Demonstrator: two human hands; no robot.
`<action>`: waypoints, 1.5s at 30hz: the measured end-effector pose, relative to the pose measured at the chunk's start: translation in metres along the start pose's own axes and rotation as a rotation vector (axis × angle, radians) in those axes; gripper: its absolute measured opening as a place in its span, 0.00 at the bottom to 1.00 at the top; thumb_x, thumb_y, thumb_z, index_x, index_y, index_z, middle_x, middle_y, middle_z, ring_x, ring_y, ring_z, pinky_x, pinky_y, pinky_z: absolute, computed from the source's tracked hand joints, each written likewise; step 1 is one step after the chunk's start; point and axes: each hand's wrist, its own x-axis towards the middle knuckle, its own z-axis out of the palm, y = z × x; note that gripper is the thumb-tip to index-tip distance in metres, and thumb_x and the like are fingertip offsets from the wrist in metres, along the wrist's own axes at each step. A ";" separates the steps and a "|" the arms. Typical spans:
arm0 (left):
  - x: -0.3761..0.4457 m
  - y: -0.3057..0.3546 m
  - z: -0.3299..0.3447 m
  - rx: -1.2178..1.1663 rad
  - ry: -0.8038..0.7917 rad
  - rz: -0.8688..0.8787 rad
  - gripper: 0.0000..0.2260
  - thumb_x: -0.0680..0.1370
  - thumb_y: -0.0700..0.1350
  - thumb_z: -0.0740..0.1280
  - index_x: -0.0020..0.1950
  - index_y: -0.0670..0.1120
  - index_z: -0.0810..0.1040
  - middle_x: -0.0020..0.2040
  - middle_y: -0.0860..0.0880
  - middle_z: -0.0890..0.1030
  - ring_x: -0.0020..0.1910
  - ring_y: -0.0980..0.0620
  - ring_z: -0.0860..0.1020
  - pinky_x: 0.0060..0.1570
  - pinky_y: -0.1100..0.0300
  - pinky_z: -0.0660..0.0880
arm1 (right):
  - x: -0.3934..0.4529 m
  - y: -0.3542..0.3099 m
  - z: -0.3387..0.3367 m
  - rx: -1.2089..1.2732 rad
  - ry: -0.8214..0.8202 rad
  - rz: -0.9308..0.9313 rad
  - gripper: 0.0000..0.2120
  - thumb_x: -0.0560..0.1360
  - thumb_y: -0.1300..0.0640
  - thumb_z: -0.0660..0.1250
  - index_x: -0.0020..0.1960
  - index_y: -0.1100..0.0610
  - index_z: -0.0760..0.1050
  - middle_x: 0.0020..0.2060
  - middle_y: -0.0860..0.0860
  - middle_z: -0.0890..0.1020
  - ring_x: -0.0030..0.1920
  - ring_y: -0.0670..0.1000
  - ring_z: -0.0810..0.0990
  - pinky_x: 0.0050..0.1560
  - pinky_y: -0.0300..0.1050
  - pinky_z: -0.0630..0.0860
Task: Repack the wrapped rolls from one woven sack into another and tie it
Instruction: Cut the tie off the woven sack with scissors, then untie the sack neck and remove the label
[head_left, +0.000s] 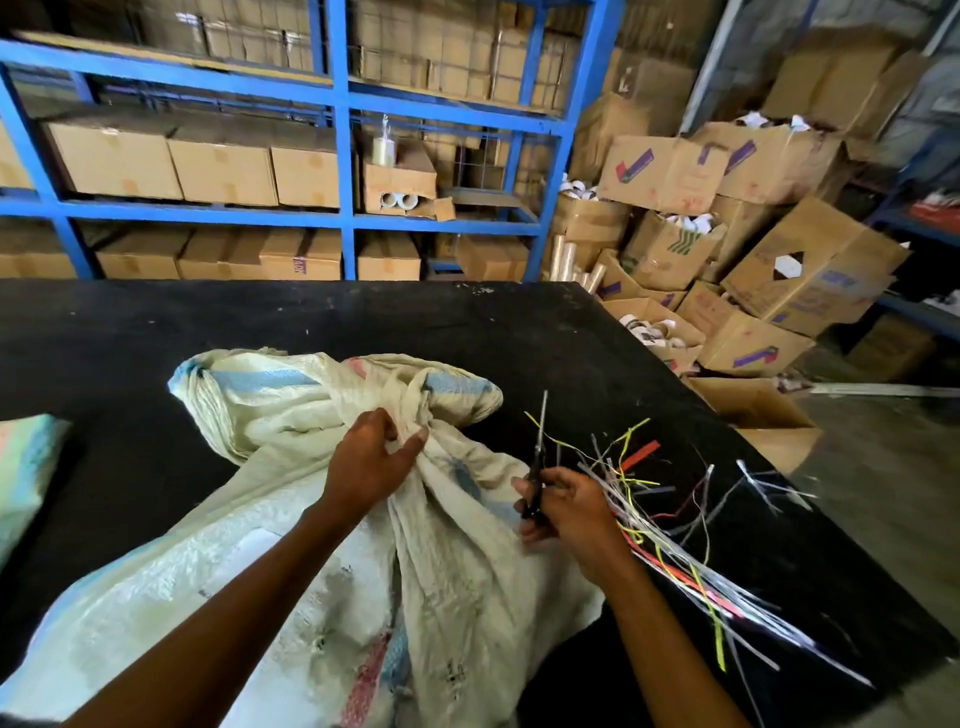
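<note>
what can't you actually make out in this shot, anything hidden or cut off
Head view only:
- Contents of the woven sack: hidden by its cloth, gathered under the left hand.
- Handles of the scissors: covered by the right hand.
- Second sack: cut off by the left edge.
- Printing on the cardboard boxes: too blurred to read.
- Loose strips: count unclear, tangled.
</note>
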 end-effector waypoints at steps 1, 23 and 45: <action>-0.001 0.003 0.005 0.025 -0.001 -0.011 0.19 0.74 0.59 0.67 0.52 0.45 0.71 0.48 0.48 0.74 0.45 0.50 0.74 0.41 0.58 0.69 | 0.006 0.009 -0.019 -0.022 0.108 0.004 0.06 0.73 0.62 0.71 0.44 0.64 0.75 0.30 0.58 0.79 0.20 0.49 0.74 0.22 0.40 0.74; -0.019 0.002 0.047 0.327 0.187 0.018 0.21 0.73 0.55 0.70 0.54 0.42 0.69 0.53 0.42 0.74 0.51 0.42 0.73 0.50 0.49 0.71 | 0.053 0.084 -0.130 -1.051 0.259 0.224 0.12 0.75 0.62 0.64 0.58 0.62 0.74 0.55 0.60 0.79 0.55 0.60 0.80 0.49 0.47 0.76; -0.060 0.016 0.032 0.461 0.087 0.054 0.40 0.70 0.72 0.52 0.74 0.48 0.60 0.79 0.45 0.47 0.77 0.48 0.40 0.74 0.49 0.40 | 0.105 0.001 0.079 -0.453 -0.278 -0.466 0.03 0.72 0.65 0.70 0.40 0.61 0.81 0.34 0.51 0.80 0.36 0.47 0.76 0.41 0.46 0.76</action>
